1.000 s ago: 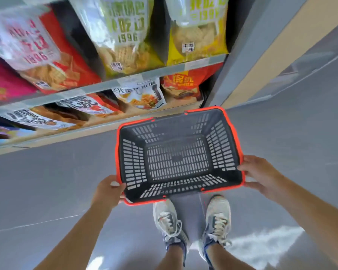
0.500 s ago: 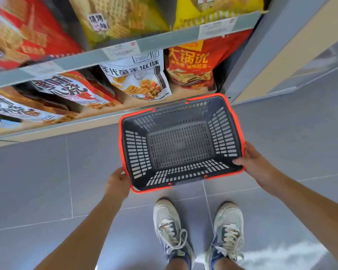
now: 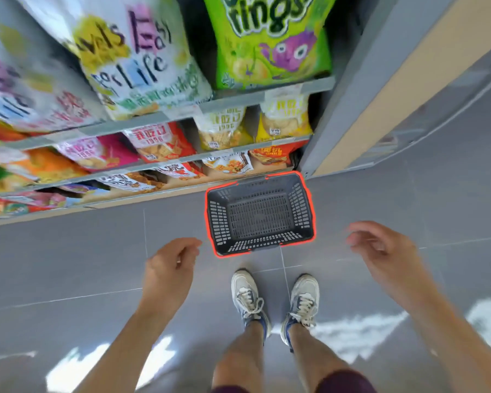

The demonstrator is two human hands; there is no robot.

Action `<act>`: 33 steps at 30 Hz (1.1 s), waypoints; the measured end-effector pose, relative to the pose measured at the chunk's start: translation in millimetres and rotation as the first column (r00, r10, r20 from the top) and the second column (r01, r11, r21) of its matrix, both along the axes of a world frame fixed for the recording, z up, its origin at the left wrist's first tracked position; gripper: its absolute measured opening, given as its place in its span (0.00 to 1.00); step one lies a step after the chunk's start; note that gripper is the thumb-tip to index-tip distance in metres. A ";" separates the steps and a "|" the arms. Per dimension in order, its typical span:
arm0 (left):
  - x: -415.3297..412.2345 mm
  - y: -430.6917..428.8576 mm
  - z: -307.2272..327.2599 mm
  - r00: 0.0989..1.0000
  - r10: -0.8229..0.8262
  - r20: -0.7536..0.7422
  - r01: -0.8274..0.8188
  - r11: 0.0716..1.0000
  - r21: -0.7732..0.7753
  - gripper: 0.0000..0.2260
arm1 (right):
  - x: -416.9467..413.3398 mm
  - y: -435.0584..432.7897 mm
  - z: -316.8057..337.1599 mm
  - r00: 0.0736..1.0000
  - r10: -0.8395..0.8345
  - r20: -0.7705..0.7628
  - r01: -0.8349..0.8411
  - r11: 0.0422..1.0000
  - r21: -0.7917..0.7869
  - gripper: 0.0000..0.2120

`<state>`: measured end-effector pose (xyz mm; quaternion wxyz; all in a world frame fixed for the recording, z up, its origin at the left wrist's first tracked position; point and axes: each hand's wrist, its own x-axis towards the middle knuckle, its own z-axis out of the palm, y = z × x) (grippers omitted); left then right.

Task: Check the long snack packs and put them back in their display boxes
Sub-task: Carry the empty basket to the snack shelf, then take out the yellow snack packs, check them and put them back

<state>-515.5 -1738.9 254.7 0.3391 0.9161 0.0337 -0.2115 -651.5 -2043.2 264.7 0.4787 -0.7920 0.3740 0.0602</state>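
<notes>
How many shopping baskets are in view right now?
1. The red-rimmed basket sits empty on the floor beside the bottom shelf, just ahead of the shoes. More may be out of frame.

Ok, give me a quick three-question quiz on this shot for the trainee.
1. True or false: neither the left hand nor the right hand touches the basket.
2. Where does the basket stand? A: on the floor. B: on the lowest shelf. C: on a counter.
3. Fill in: the basket holds ____.
Key: 1 true; 2 A; 3 nothing.
</notes>
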 end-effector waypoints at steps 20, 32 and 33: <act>10.7 -72.1 520.9 0.433 -0.179 0.883 0.403 0.915 -0.012 0.09 | 45.0 -35.5 474.6 0.573 0.357 0.738 0.025 0.892 -0.452 0.12; 111.9 -106.7 632.0 0.145 -0.407 0.902 0.351 0.873 0.338 0.13 | 154.8 -39.9 606.5 0.531 0.559 0.637 0.126 0.692 -0.711 0.22; 123.0 -109.7 637.1 0.128 -0.430 0.894 0.350 0.863 0.365 0.13 | 164.9 -39.1 613.5 0.537 0.558 0.632 0.137 0.682 -0.718 0.23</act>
